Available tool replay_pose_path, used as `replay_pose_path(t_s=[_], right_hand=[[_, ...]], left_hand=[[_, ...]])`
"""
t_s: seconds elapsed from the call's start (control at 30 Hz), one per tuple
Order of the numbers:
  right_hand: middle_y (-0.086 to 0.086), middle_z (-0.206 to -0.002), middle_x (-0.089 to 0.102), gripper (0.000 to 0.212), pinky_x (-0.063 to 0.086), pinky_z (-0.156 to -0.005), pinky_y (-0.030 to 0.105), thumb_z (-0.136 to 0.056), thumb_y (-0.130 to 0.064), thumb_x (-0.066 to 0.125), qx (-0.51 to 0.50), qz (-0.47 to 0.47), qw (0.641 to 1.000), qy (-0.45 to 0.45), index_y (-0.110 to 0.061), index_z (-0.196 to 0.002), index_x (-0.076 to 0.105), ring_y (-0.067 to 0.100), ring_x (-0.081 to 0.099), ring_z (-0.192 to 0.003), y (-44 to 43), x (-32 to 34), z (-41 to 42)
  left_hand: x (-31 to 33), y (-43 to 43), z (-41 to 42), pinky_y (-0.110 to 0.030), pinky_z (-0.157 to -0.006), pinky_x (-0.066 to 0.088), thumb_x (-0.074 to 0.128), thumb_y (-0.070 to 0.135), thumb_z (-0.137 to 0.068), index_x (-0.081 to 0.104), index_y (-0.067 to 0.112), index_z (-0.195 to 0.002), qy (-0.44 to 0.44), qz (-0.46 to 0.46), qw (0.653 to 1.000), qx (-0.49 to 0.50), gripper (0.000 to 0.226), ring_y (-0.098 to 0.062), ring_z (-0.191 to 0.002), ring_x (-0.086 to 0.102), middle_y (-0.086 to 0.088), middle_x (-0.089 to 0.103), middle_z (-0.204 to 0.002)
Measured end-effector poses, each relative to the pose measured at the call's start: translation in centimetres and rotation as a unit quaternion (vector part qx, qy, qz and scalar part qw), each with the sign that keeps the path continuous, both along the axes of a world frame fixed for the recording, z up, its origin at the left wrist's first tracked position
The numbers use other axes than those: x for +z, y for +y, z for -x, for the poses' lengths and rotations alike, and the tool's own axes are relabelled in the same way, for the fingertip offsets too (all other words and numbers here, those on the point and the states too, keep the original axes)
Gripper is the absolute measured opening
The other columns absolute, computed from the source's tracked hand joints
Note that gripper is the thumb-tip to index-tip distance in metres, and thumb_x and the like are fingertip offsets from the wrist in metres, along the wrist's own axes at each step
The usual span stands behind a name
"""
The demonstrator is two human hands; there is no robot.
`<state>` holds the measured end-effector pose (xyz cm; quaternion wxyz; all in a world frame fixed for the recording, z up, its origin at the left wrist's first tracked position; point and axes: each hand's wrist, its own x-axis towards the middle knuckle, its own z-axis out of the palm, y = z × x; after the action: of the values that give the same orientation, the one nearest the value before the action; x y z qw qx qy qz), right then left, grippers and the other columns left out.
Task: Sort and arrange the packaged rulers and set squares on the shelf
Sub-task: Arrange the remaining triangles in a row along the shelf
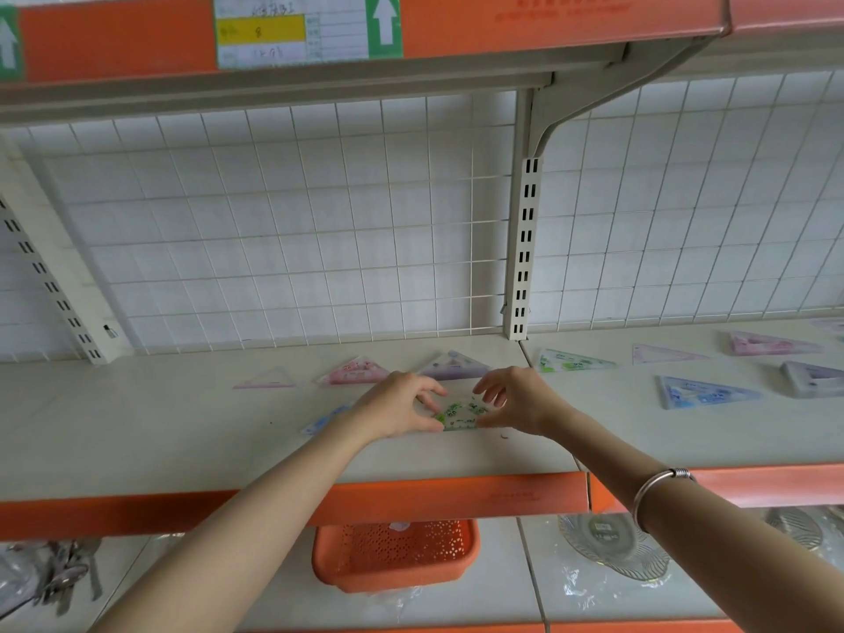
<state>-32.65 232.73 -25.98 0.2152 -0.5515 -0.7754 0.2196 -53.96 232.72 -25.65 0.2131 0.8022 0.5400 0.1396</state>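
A green-printed packaged set square (459,415) lies on the cream shelf (182,418), pinched at its left end by my left hand (397,406) and at its right end by my right hand (516,399). Partly under my left wrist lies a blue set square (322,422). Behind my hands sit a clear pink one (267,380), a pink one (351,372) and a purple one (452,365). On the right shelf section lie a green one (571,360), a clear pink one (664,354), a purple one (767,344), a blue one (703,392) and a grey-purple one (813,379).
White wire grid backs the shelf, with a slotted upright (525,249) between the sections. An orange-edged shelf with a price label (292,29) hangs above. Below sit an orange perforated basket (397,552), wrapped glass plates (612,541) and bagged utensils (59,568).
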Motion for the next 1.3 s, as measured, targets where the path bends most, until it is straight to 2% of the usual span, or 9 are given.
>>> replay_pose_path(t_s=[0.13,0.2,0.27,0.4,0.5,0.67,0.8,0.97,1.3], right_hand=[[-0.001,-0.099,0.067,0.04,0.048,-0.081,0.019,-0.072,-0.026,0.081,0.023,-0.031,0.999,-0.018,-0.015,-0.108,0.068,0.009,0.057,-0.083,-0.2,1.0,1.3],[-0.005,-0.095,0.064,0.039,0.046,-0.078,0.012,-0.073,-0.023,0.081,0.051,-0.038,0.998,-0.012,-0.015,-0.109,0.067,0.004,0.055,-0.077,-0.4,1.4,2.6],[-0.005,-0.095,0.063,0.041,0.043,-0.074,0.006,-0.073,-0.02,0.081,0.081,-0.031,0.996,-0.004,-0.014,-0.11,0.066,0.001,0.054,-0.076,-0.5,1.2,4.1],[0.006,-0.108,0.065,0.045,0.046,-0.085,0.021,-0.074,-0.024,0.08,0.087,-0.004,0.996,-0.032,-0.009,-0.114,0.065,0.014,0.058,-0.094,-0.3,0.6,6.9],[0.006,-0.108,0.066,0.046,0.045,-0.082,0.018,-0.075,-0.027,0.079,0.091,-0.009,0.994,-0.055,-0.009,-0.115,0.065,0.015,0.06,-0.097,-0.2,0.4,9.2],[0.005,-0.103,0.067,0.042,0.043,-0.078,0.02,-0.076,-0.031,0.076,0.072,-0.024,0.993,-0.093,-0.009,-0.111,0.067,0.017,0.061,-0.093,-0.3,0.4,12.1],[0.004,-0.094,0.068,0.028,0.043,-0.071,0.018,-0.075,-0.027,0.074,0.056,-0.033,0.993,-0.1,-0.01,-0.097,0.07,0.017,0.062,-0.086,-0.3,0.5,13.2],[0.005,-0.081,0.071,0.014,0.051,-0.069,0.026,-0.073,-0.02,0.072,0.039,-0.035,0.993,-0.104,-0.009,-0.081,0.072,0.018,0.066,-0.077,-0.5,0.6,13.6],[0.004,-0.077,0.071,0.009,0.054,-0.068,0.025,-0.073,-0.017,0.072,0.036,-0.022,0.993,-0.114,-0.009,-0.079,0.072,0.016,0.067,-0.072,-0.6,0.8,13.9]], left_hand=[[0.9,-0.1,1.9,-0.022,-0.095,0.044,0.078,0.037,-0.076,0.064,0.022,-0.119,0.003,-0.03,1.0,0.007,0.048,-0.004,-0.106,0.058,0.009,0.067,-0.112],[1.1,-0.2,3.6,-0.013,-0.088,0.042,0.079,0.038,-0.074,0.067,0.021,-0.113,0.013,-0.051,0.999,0.014,0.044,-0.003,-0.1,0.058,0.011,0.066,-0.105],[1.4,-0.1,5.4,-0.014,-0.088,0.041,0.08,0.039,-0.073,0.069,0.02,-0.108,0.025,-0.064,0.998,0.011,0.042,-0.005,-0.096,0.057,0.01,0.063,-0.106],[1.8,0.0,8.6,-0.017,-0.088,0.04,0.078,0.043,-0.074,0.069,0.023,-0.109,0.049,-0.048,0.997,0.031,0.042,-0.006,-0.104,0.057,0.007,0.062,-0.111],[1.4,0.0,10.8,-0.021,-0.093,0.041,0.079,0.045,-0.071,0.066,0.025,-0.113,0.061,-0.018,0.998,0.03,0.048,-0.007,-0.113,0.055,0.009,0.061,-0.12],[0.8,0.3,12.7,-0.023,-0.086,0.044,0.082,0.041,-0.068,0.058,0.025,-0.126,0.096,0.003,0.995,0.01,0.065,-0.009,-0.105,0.055,0.002,0.06,-0.119],[0.7,0.6,13.1,-0.018,-0.077,0.046,0.083,0.027,-0.068,0.055,0.019,-0.129,0.063,0.019,0.998,-0.007,0.067,-0.009,-0.091,0.06,0.006,0.062,-0.108],[0.9,0.7,13.0,-0.026,-0.081,0.051,0.08,0.016,-0.07,0.05,0.018,-0.134,0.061,0.021,0.998,-0.028,0.07,-0.015,-0.088,0.061,0.003,0.059,-0.114],[0.7,1.1,14.4,-0.035,-0.077,0.055,0.078,0.014,-0.066,0.055,0.02,-0.097,0.081,0.02,0.996,-0.006,0.039,-0.014,-0.08,0.065,0.01,0.062,-0.081]])
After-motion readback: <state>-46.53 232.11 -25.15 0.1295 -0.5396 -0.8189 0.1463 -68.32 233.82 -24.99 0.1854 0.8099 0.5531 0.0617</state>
